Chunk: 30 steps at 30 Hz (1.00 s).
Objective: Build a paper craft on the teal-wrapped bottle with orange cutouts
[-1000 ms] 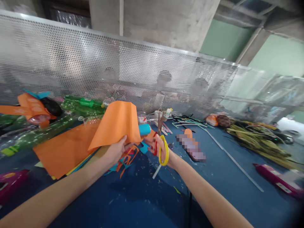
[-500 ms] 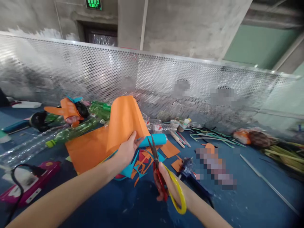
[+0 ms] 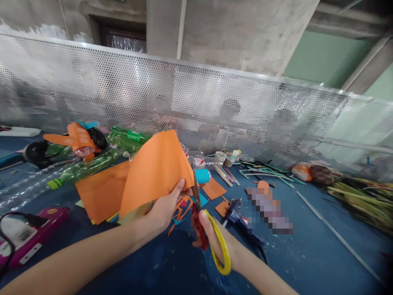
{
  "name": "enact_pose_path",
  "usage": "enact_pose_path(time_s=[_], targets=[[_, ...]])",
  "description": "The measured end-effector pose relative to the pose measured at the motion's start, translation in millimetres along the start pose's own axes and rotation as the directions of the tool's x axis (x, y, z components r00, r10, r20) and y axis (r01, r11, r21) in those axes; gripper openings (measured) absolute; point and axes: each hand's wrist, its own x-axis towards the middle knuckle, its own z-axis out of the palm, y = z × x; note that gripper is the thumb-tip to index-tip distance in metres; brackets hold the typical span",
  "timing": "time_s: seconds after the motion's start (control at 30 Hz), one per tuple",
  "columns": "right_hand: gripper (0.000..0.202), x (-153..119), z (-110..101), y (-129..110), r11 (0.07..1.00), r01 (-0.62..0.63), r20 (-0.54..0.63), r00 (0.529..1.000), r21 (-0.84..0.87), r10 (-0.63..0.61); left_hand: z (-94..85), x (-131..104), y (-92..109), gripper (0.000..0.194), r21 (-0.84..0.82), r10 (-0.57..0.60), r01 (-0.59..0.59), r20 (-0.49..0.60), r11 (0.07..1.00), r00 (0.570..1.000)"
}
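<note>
My left hand (image 3: 167, 205) pinches the lower right part of an orange paper sheet (image 3: 153, 172), which bends upward above the table. In my right hand (image 3: 208, 233) is a pair of scissors (image 3: 225, 256) with red and yellow handles, my fingers through the loops. The blades point up and lie at the sheet's right edge; whether they are cutting into it I cannot tell. Behind the blades shows a blue roll (image 3: 203, 176). Under my left hand lie orange and blue paper scraps (image 3: 183, 209). Another orange sheet (image 3: 101, 190) rests flat to the left.
Green plastic bottles (image 3: 89, 166) and an orange paper-wrapped model (image 3: 80, 139) lie at left, near a pink power strip (image 3: 46, 229). A dark blue glue gun (image 3: 244, 223) is right of the scissors. A perforated metal screen (image 3: 129, 90) closes off the table's far side.
The orange sheet has tilted and come down to the right, covering much of the blue roll. The scissor blades now meet its right edge. The whole view has shifted slightly.
</note>
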Motion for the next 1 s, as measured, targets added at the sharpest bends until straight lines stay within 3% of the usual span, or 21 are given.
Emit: enact_pose_path(time_s=[0.27,0.57,0.83,1.0], targets=[[0.039,-1.9,-3.0,-0.9,0.998,0.048,0.011,0.999,0.032,-0.048,6.5,-7.9,8.4,0.014,-0.007,-0.031,0.031,-0.036,0.999,0.999],[0.043,0.2,-2.9,0.1,0.997,0.062,0.028,0.998,0.052,-0.064,10.4,-11.9,11.6,0.009,0.023,-0.06,0.063,-0.107,0.998,0.992],[0.046,1.3,-3.3,1.4,0.997,0.069,0.019,0.997,0.019,-0.069,6.5,-6.0,7.6,0.006,0.027,-0.04,0.042,-0.067,0.999,0.997],[0.052,1.5,-1.4,0.2,0.995,0.082,0.013,0.996,0.054,-0.083,5.0,-6.7,6.0,0.015,0.024,0.004,-0.003,-0.048,1.0,0.999]])
